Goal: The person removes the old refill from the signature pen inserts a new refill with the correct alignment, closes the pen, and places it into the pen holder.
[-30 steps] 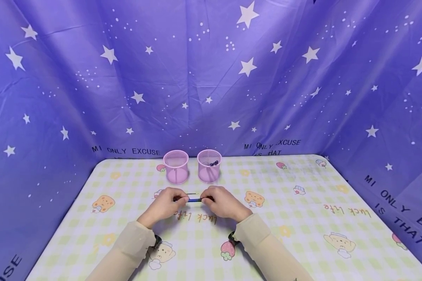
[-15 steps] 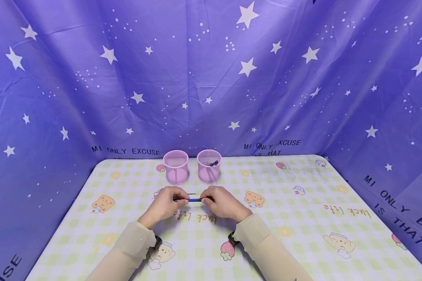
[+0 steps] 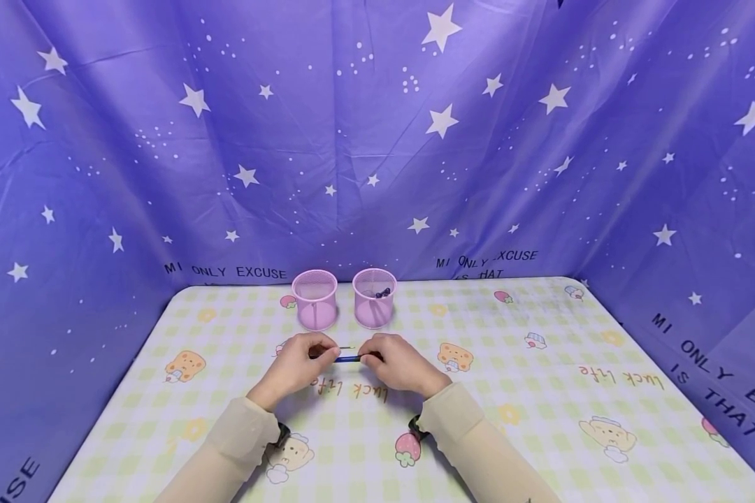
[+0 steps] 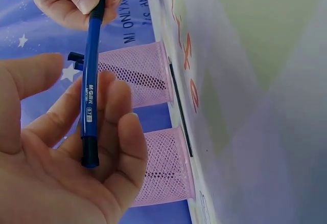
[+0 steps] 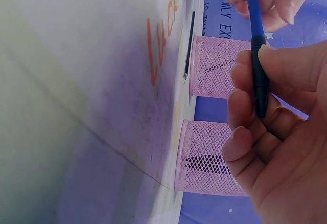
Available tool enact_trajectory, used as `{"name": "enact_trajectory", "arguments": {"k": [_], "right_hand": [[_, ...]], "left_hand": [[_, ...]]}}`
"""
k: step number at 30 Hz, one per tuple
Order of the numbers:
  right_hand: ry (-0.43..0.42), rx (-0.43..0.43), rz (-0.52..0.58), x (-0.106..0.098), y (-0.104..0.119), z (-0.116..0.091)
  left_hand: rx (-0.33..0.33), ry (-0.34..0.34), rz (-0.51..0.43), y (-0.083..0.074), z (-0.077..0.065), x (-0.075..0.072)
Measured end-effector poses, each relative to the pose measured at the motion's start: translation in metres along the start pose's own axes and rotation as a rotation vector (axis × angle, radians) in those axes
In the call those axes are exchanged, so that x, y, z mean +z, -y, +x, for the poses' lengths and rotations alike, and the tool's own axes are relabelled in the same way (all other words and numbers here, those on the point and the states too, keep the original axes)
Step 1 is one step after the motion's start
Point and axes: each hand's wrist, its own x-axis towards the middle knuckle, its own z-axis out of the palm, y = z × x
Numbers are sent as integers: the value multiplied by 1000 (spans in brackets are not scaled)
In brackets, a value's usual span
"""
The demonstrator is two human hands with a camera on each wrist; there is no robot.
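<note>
Both hands are at a blue ballpoint pen (image 3: pixel 347 359) with a black grip, level over the middle of the table. My right hand (image 3: pixel 399 360) pinches the black grip end between thumb and fingers, plain in the right wrist view. Under the barrel's other end lie the loosely bent fingers of my left hand (image 3: pixel 297 365); in the left wrist view its thumb (image 4: pixel 43 73) stands away from the barrel (image 4: pixel 91 88). A thin dark pen refill (image 5: pixel 189 45) lies on the table just beyond the hands.
Two pink mesh cups stand behind the hands: the left cup (image 3: pixel 315 313) and the right cup (image 3: pixel 374 316), which holds dark pens (image 3: pixel 384 293). A checked cloth (image 3: pixel 541 391) covers the table, and a starry purple curtain (image 3: pixel 327 140) hangs behind.
My left thumb has lifted slightly off the pen, opening a gap between thumb and fingers. The right hand, refill and cups have stayed in place.
</note>
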Motion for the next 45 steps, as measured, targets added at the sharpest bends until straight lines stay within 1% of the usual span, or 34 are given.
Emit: {"name": "enact_trajectory", "arguments": {"k": [9, 15, 23, 29, 39, 45], "right_hand": [[-4, -8, 0, -1, 0, 0], [-4, -7, 4, 0, 0, 0], [-3, -25, -6, 2, -2, 0], [-1, -28, -12, 2, -2, 0], [4, -30, -24, 2, -2, 0], [6, -31, -30, 2, -2, 0]], "left_hand": [[-52, 59, -2, 3, 1, -2], [-39, 121, 10, 3, 0, -3], [-50, 145, -21, 2, -3, -4], [-52, 119, -31, 0, -3, -3], [-57, 33, -3, -2, -3, 0], [-64, 21, -6, -3, -3, 0]]}}
